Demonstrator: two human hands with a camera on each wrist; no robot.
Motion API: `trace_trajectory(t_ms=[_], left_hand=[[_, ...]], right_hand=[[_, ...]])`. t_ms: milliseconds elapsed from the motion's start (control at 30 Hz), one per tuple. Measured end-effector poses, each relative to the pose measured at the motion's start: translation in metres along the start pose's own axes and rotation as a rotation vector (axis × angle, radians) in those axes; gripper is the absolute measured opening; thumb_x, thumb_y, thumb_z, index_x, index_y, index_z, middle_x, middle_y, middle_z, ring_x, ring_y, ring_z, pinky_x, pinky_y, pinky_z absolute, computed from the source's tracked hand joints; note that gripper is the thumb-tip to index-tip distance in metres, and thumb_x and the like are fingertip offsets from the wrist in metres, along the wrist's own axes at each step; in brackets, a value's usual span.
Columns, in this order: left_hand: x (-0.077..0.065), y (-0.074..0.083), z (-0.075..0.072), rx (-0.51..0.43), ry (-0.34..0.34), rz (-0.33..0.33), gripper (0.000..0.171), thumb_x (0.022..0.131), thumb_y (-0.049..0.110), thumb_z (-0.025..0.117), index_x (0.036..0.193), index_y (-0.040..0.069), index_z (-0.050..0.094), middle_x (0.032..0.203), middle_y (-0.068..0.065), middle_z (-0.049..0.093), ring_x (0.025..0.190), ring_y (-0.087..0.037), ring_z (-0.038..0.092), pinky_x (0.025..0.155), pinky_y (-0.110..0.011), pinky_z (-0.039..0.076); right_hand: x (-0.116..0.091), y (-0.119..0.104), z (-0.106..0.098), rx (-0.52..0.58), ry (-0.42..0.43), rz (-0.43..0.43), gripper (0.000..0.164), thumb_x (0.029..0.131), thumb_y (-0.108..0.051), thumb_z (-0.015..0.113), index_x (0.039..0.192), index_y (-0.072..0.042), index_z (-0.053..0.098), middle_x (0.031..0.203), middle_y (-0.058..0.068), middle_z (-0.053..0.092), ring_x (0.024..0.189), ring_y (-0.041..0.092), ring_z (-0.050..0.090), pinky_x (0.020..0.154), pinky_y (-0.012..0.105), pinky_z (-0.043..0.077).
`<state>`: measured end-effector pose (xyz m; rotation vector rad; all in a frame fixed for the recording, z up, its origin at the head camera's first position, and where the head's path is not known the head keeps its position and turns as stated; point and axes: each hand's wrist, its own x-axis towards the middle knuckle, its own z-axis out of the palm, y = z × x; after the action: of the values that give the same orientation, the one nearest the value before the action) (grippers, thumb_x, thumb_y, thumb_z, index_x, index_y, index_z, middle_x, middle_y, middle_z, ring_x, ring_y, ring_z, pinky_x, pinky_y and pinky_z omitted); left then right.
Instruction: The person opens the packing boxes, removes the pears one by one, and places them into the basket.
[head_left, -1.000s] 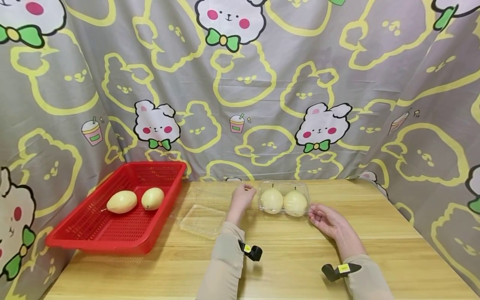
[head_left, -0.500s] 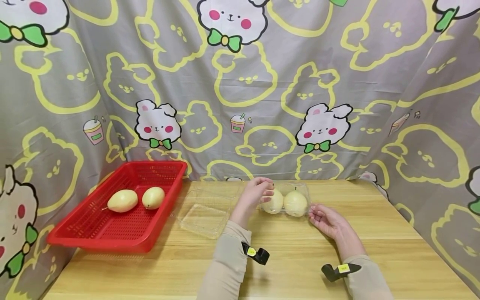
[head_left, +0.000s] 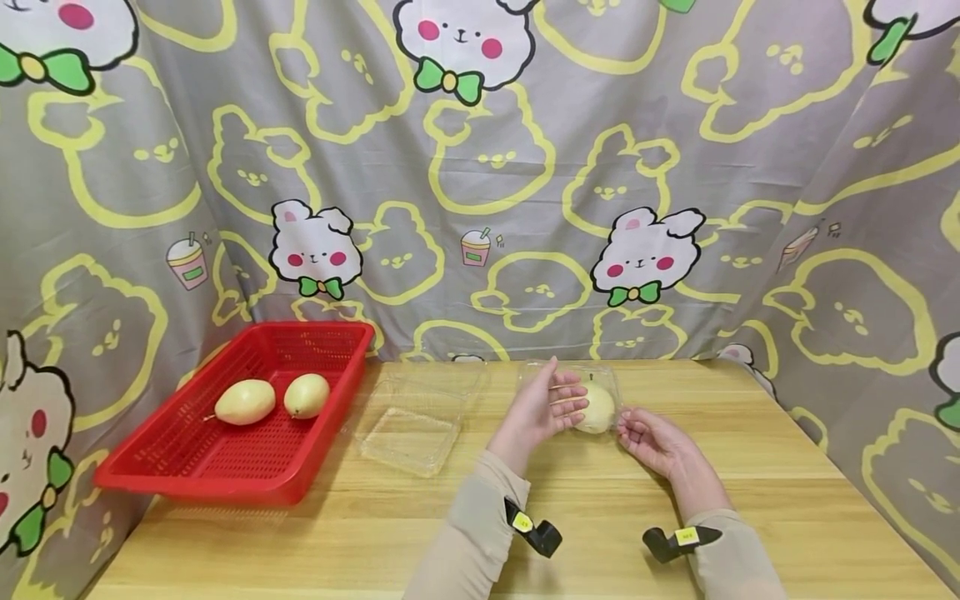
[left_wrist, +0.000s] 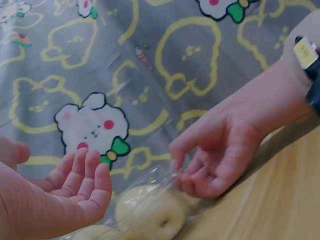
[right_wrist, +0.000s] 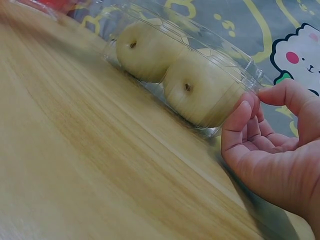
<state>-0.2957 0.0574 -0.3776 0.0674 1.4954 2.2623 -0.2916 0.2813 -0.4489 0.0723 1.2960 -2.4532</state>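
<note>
On the right half of the table (head_left: 600,533), toward its back edge: a clear box (right_wrist: 250,75), with two pears side by side inside. Seen through the plastic in the right wrist view: the left pear (right_wrist: 145,52) and, just beside it, the right pear (right_wrist: 202,90), each with a dark pit toward the viewer. At the right end of the box: the right hand (head_left: 652,442), with thumb and forefinger pinched together on the corner of the plastic and the other fingers curled inward below. In front of the left pear, hiding it in the head view: the left hand (head_left: 543,408), with thumb apart from the loosely extended fingers and palm toward the right hand. Not determinable: contact between left hand and box. Left of the box: an open box (head_left: 408,437), likewise clear. Farther left: a red basket (head_left: 225,489), perforated, with two basket pears (head_left: 245,402), near each other but not touching. On both forearms: beige sleeves (head_left: 472,525) and black wrist cameras (head_left: 534,529) with yellow labels. Behind: a grey cloth (head_left: 405,175), printed with white rabbits and yellow outlines.
</note>
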Motion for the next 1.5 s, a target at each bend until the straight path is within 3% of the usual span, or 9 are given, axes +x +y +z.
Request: trace_trajectory(t_ms=[233,400,500,633,833,1033,1200,1500], left_hand=[[-0.01,-0.027,-0.003,0.022,-0.016,-0.106,0.054,0.101,0.046,0.038,0.117,-0.002,0.06,0.102,-0.009,0.065,0.089,-0.02,0.063,0.084,-0.035,0.053],[-0.018,-0.044,0.001,0.035,-0.007,-0.157,0.038,0.097,0.028,0.047,0.114,-0.002,0.061,0.096,-0.007,0.065,0.089,-0.02,0.063,0.087,-0.037,0.054],[-0.021,-0.05,0.006,0.0,0.016,-0.143,0.036,0.095,0.018,0.049,0.119,-0.007,0.058,0.109,-0.016,0.065,0.098,-0.026,0.064,0.096,-0.044,0.052],[-0.024,-0.055,0.012,-0.084,0.078,-0.106,0.037,0.094,0.015,0.05,0.121,-0.009,0.055,0.128,-0.027,0.055,0.109,-0.033,0.06,0.102,-0.049,0.048],[-0.026,-0.061,0.023,-0.224,0.132,-0.048,0.029,0.092,0.011,0.053,0.115,-0.006,0.054,0.116,-0.017,0.055,0.107,-0.029,0.058,0.105,-0.047,0.045],[-0.025,-0.063,0.027,-0.322,0.181,0.001,0.029,0.093,0.01,0.052,0.118,-0.005,0.051,0.116,-0.019,0.054,0.099,-0.023,0.058,0.105,-0.041,0.046],[-0.02,-0.064,0.022,-0.307,0.162,-0.012,0.035,0.093,0.011,0.054,0.123,-0.006,0.052,0.123,-0.02,0.058,0.102,-0.024,0.06,0.102,-0.039,0.048],[-0.012,-0.066,0.012,-0.199,0.16,-0.048,0.024,0.093,0.019,0.059,0.107,0.001,0.065,0.106,-0.01,0.072,0.1,-0.024,0.067,0.095,-0.04,0.053]], right_hand=[[0.0,0.003,0.0,0.008,-0.015,0.024,0.031,0.099,-0.002,0.035,0.085,-0.009,0.062,0.076,-0.001,0.063,0.073,0.008,0.059,0.07,0.019,0.05],[0.001,0.001,-0.001,0.009,-0.048,0.02,0.031,0.099,-0.001,0.033,0.085,-0.009,0.06,0.078,-0.001,0.061,0.074,0.008,0.057,0.071,0.019,0.049],[0.001,0.0,0.0,0.022,-0.062,0.015,0.03,0.099,0.0,0.034,0.085,-0.008,0.059,0.078,-0.001,0.06,0.074,0.008,0.057,0.071,0.019,0.049],[0.002,0.0,0.0,0.016,-0.075,0.01,0.028,0.099,0.0,0.034,0.087,-0.008,0.057,0.078,-0.001,0.059,0.074,0.008,0.056,0.071,0.019,0.048],[0.002,0.0,-0.001,0.003,-0.069,0.003,0.03,0.099,0.0,0.033,0.087,-0.008,0.059,0.078,-0.001,0.061,0.073,0.008,0.057,0.07,0.018,0.049],[0.002,-0.001,0.0,-0.022,-0.052,0.001,0.032,0.099,0.0,0.034,0.084,-0.008,0.06,0.077,-0.001,0.062,0.072,0.008,0.058,0.069,0.018,0.05],[0.002,-0.002,0.002,-0.044,-0.041,-0.002,0.03,0.098,0.0,0.034,0.083,-0.008,0.059,0.076,-0.001,0.061,0.072,0.007,0.057,0.069,0.018,0.049],[0.0,-0.002,0.004,-0.092,-0.039,-0.01,0.03,0.096,0.0,0.034,0.082,-0.01,0.058,0.076,-0.003,0.06,0.072,0.007,0.056,0.069,0.019,0.049]])
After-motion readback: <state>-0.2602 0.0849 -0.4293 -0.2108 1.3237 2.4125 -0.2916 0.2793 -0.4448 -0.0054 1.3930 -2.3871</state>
